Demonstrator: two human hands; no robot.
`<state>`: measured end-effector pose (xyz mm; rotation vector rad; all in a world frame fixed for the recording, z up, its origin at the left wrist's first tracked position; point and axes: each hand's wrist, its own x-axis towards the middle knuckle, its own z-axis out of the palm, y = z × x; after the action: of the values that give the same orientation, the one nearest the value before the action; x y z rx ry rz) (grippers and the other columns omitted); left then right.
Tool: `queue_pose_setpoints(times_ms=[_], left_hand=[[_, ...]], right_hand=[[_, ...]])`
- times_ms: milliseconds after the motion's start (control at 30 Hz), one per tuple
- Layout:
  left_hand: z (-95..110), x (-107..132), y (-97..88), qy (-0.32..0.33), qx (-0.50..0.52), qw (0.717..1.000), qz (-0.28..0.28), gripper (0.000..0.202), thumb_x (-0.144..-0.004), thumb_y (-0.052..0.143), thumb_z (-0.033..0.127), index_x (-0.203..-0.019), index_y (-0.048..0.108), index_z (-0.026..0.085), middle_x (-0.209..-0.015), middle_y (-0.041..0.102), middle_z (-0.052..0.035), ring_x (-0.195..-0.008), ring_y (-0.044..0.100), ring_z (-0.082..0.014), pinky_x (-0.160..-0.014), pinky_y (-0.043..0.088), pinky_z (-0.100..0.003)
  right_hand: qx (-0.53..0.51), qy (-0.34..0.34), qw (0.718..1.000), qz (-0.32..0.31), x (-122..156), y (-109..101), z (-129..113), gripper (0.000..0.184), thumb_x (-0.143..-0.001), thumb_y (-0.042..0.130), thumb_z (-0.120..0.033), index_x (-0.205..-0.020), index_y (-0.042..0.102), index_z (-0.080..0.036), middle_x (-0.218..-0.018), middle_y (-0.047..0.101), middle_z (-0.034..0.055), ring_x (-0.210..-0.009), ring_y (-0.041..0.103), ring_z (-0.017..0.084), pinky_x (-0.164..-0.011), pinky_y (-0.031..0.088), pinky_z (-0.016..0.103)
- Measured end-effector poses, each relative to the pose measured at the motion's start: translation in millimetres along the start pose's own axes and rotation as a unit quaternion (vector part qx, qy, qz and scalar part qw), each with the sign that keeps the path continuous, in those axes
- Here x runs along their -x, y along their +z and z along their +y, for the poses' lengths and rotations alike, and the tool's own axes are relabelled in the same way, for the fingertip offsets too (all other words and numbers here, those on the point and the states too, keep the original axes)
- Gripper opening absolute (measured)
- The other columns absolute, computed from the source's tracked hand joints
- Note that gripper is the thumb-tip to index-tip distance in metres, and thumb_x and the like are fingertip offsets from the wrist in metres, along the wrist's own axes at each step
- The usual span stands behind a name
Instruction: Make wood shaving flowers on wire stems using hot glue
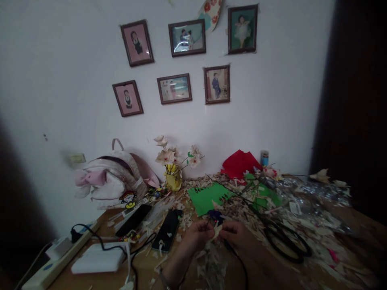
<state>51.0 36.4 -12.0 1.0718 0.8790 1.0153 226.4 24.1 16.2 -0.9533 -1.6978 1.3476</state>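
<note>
Both hands meet low in the middle of the head view, over a table strewn with pale scraps. My left hand (198,235) is closed, its thumb and fingers pinching one side of a small cream-coloured petal-like piece (217,230). From the other side my right hand (237,235) pinches the same piece. Just beyond the fingertips lies a small dark blue object (215,216) with a red light; its kind is unclear. Behind it is a green sheet (208,197) with small dark pieces along its edges. Pale scraps (211,262) lie beneath the hands.
Black-handled scissors (287,243) lie at right, near crumpled clear plastic (302,197). Left are two phones (167,230), a white box-shaped device (99,257), cables and a power strip (60,257). A backpack (111,177), a yellow vase (173,180) of flowers and red sheets (241,164) stand along the wall.
</note>
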Motion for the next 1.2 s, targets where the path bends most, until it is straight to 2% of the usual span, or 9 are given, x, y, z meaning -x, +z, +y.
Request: queue_pose_setpoints(times_ms=[100, 233, 333, 467, 567, 700, 867, 1067, 1200], left_hand=[[-2.1, 0.3, -1.8, -0.016, -0.001, 1.000, -0.010, 0.035, -0.044, 0.079, 0.039, -0.059, 0.058, 0.015, -0.048, 0.051, 0.0039, -0.042, 0.040, -0.0074, -0.046, 0.020, -0.022], [-5.7, -1.1, -0.7, -0.030, 0.007, 0.999, -0.020, 0.038, -0.039, 0.079, 0.040, -0.058, 0.058, 0.015, -0.050, 0.053, 0.0023, -0.044, 0.042, -0.0087, -0.047, 0.021, -0.023], [-7.3, -2.5, 1.5, -0.036, 0.002, 0.999, -0.019, 0.037, -0.039, 0.080, 0.038, -0.057, 0.056, 0.016, -0.044, 0.049, 0.0052, -0.038, 0.035, -0.0060, -0.044, 0.016, -0.023], [-6.1, -2.0, 5.2, -0.028, -0.006, 0.999, -0.019, 0.042, -0.035, 0.082, 0.039, -0.053, 0.052, 0.016, -0.044, 0.047, 0.0063, -0.041, 0.036, -0.0060, -0.045, 0.017, -0.023], [-1.4, 1.5, 7.8, -0.019, -0.013, 1.000, -0.009, 0.042, -0.038, 0.082, 0.042, -0.054, 0.052, 0.017, -0.042, 0.045, 0.0078, -0.040, 0.032, -0.0051, -0.045, 0.014, -0.023], [10.0, 10.1, 11.7, -0.011, -0.016, 1.000, 0.001, 0.039, -0.047, 0.079, 0.045, -0.059, 0.055, 0.017, -0.042, 0.043, 0.0086, -0.038, 0.029, -0.0047, -0.044, 0.013, -0.022], [21.5, 17.1, 18.9, 0.004, -0.025, 0.999, 0.038, 0.034, -0.048, 0.078, 0.040, -0.055, 0.055, 0.017, -0.041, 0.041, 0.0090, -0.037, 0.027, -0.0042, -0.042, 0.012, -0.022], [18.3, 11.1, 21.0, 0.037, -0.020, 0.996, 0.082, 0.038, -0.047, 0.078, 0.043, -0.053, 0.052, 0.017, -0.041, 0.039, 0.0093, -0.036, 0.025, -0.0031, -0.042, 0.009, -0.022], [18.0, 8.2, 17.2, 0.025, 0.007, 0.996, 0.084, 0.045, -0.046, 0.077, 0.051, -0.056, 0.048, 0.019, -0.036, 0.031, 0.0121, -0.032, 0.020, -0.0024, -0.039, 0.005, -0.022]], right_hand=[[-0.003, -0.001, 1.000, 0.012, -1.0, 1.0, 6.4, 0.039, -0.065, 0.060, -0.056, -0.066, 0.063, -0.017, -0.053, 0.051, -0.0038, -0.043, 0.031, 0.007, -0.044, 0.022, 0.022], [-0.008, 0.004, 0.999, 0.034, -2.4, 2.7, 14.1, 0.038, -0.065, 0.061, -0.056, -0.075, 0.063, -0.019, -0.062, 0.059, -0.0017, -0.044, 0.035, 0.008, -0.044, 0.024, 0.023], [-0.015, 0.009, 0.999, 0.045, -4.2, 3.7, 17.3, 0.038, -0.066, 0.060, -0.056, -0.073, 0.062, -0.019, -0.058, 0.056, -0.0030, -0.043, 0.035, 0.008, -0.044, 0.024, 0.023], [-0.021, 0.022, 0.998, 0.052, -6.8, 4.6, 20.8, 0.039, -0.065, 0.058, -0.057, -0.072, 0.059, -0.018, -0.052, 0.046, -0.0059, -0.040, 0.030, 0.007, -0.041, 0.020, 0.023], [-0.017, 0.027, 0.998, 0.052, -7.2, 4.8, 21.9, 0.038, -0.065, 0.059, -0.057, -0.069, 0.057, -0.019, -0.051, 0.043, -0.0071, -0.040, 0.029, 0.007, -0.040, 0.019, 0.022], [-0.005, 0.018, 0.999, 0.042, -5.3, 4.9, 19.7, 0.034, -0.064, 0.061, -0.053, -0.063, 0.056, -0.019, -0.054, 0.048, -0.0054, -0.044, 0.034, 0.008, -0.044, 0.025, 0.023], [0.012, -0.001, 0.998, 0.056, -3.2, 7.3, 17.9, 0.028, -0.067, 0.060, -0.047, -0.072, 0.057, -0.019, -0.063, 0.053, -0.0033, -0.057, 0.044, 0.012, -0.054, 0.032, 0.025], [0.052, -0.020, 0.995, 0.080, -2.2, 12.1, 11.3, 0.027, -0.069, 0.056, -0.044, -0.063, 0.045, -0.020, -0.057, 0.042, -0.0055, -0.055, 0.038, 0.012, -0.053, 0.028, 0.025], [0.087, -0.033, 0.993, 0.077, 1.4, 17.5, 2.3, 0.025, -0.069, 0.054, -0.043, -0.062, 0.046, -0.020, -0.055, 0.040, -0.0056, -0.054, 0.038, 0.012, -0.052, 0.029, 0.025]])
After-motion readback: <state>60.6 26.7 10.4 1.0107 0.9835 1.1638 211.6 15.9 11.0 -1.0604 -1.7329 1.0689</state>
